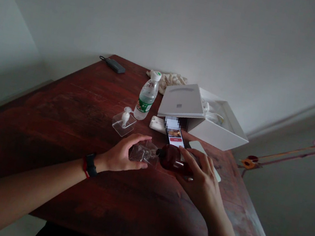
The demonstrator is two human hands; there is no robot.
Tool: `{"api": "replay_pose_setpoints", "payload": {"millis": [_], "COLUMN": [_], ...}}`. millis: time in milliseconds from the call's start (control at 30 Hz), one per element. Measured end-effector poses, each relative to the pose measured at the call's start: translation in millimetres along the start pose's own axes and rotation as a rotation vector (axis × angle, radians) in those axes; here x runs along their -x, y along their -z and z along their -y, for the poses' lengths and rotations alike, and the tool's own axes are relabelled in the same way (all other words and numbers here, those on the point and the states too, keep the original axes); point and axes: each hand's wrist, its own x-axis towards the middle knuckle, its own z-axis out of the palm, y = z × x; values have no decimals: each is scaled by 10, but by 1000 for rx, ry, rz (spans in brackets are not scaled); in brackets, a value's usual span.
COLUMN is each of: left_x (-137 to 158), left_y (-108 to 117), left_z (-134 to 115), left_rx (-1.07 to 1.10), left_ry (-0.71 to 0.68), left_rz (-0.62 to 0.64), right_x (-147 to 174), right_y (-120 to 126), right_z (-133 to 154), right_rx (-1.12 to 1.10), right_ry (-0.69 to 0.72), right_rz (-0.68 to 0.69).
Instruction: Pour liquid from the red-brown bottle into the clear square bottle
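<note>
A clear, square-sided bottle (139, 152) sits between the thumb and fingers of my left hand (123, 154), closed around its sides. My right hand (201, 172) grips a dark red bottle (172, 157), which is tipped on its side with its narrow neck pointing left. The two bottle mouths meet or nearly meet; whether they touch I cannot tell. Whether liquid passes between them does not show. Just beyond my left hand, a white pump head (125, 117) stands on or over a clear square piece (120, 127).
A water bottle (145, 102) with a green label stands upright behind. To its right are a white case (158, 124), a lit phone (176, 137) and an open white box (215, 133). A crumpled cloth (171, 81) and a dark device (115, 65) lie farther back on the table (88, 103).
</note>
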Motion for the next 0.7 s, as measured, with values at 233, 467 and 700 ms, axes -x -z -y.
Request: {"api": "replay_pose_setpoints", "payload": {"millis": [233,467,700], "left_x": [-3,1,-2], "left_y": [-3,-8,-9], "left_z": [14,23,13], "left_rx": [1,5,3], "left_ry": [-14,-9,0], "left_rz": [-1,-4,-5], "right_x": [1,-6,-12], "right_y": [-6,3,-7], "right_z": [-17,-10,-5], "right_rx": [6,5,27], "right_ry": [5,8,22], "right_rz": [-1,0,-20]}}
